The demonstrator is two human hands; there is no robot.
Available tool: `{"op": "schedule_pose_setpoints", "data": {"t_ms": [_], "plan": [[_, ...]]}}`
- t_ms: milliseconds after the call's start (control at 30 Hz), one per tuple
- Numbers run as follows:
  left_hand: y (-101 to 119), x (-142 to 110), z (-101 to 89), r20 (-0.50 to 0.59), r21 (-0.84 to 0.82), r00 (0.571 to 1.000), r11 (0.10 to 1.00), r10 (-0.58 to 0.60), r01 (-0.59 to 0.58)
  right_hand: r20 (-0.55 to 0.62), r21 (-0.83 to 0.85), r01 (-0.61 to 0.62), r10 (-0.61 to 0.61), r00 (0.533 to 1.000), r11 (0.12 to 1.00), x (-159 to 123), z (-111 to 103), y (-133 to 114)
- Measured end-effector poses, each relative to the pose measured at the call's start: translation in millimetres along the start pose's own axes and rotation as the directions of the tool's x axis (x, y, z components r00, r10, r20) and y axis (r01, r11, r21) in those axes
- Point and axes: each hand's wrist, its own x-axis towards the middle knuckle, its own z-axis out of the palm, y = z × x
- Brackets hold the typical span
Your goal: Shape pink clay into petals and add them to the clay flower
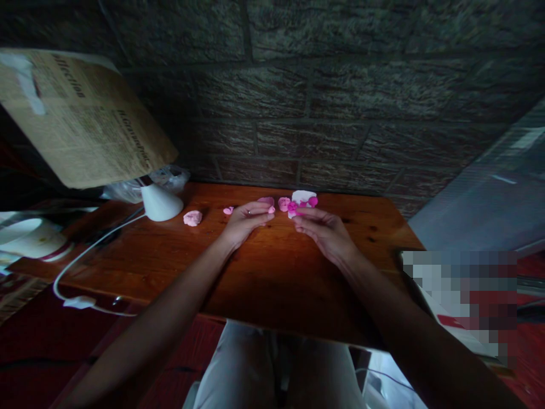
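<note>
My left hand [247, 220] rests palm down on the wooden table [272, 272], fingers curled toward a small pink clay piece [269, 208] at its fingertips. My right hand [326, 230] lies beside it, its fingers pinched on a bright magenta clay piece [293, 208]. Just beyond the fingertips sit a pale pink clay blob [283, 203], a flatter pink piece [267, 200] and a white block [303, 197] with a magenta bit [313, 201] on it. A tiny pink scrap [229, 210] and a larger pale pink lump [192, 217] lie to the left.
A white lamp base [160, 202] with its cord [76, 264] stands at the table's left, under a newspaper-print shade [80, 119]. Crumpled plastic [166, 177] lies behind it. A brick wall [340, 102] backs the table. A white dish [29, 238] sits far left.
</note>
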Motion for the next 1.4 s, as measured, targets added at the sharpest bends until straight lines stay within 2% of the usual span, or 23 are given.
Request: {"op": "schedule_pose_setpoints", "data": {"t_ms": [300, 567, 700, 933, 1200, 1400], "plan": [[-0.5, 0.1, -0.5, -0.010, -0.016, 1.000, 1.000, 0.004, -0.004, 0.043, 0.038, -0.052, 0.050, 0.998, 0.998, -1.0, -0.6, -2.1], [-1.8, 0.5, -1.2, 0.001, -0.006, 1.000, 1.000, 0.017, -0.017, 0.018, 0.008, -0.103, 0.103, 0.995, 0.995, -2.5, 1.2, -2.2], [-1.4, -0.4, -0.2, 0.026, 0.005, 0.999, 1.000, 0.030, -0.031, 0.055, -0.029, -0.127, 0.129, 0.990, 0.991, -3.6, 2.3, -2.0], [-1.2, -0.9, -0.6, 0.037, 0.010, 0.998, 0.999, 0.044, -0.045, 0.158, -0.149, -0.018, 0.041, 0.987, 0.989, -4.5, 3.6, -0.1], [-1.3, -0.7, -0.2, 0.028, 0.008, 0.999, 0.999, 0.038, -0.038, 0.050, -0.097, -0.023, 0.028, 0.998, 0.995, -2.5, 4.9, 3.7], [-1.7, -0.5, -0.2, 0.032, 0.020, 0.998, 0.999, 0.047, -0.047, 0.051, -0.084, -0.087, 0.092, 0.994, 0.993, -1.8, 2.1, 4.3]]}}
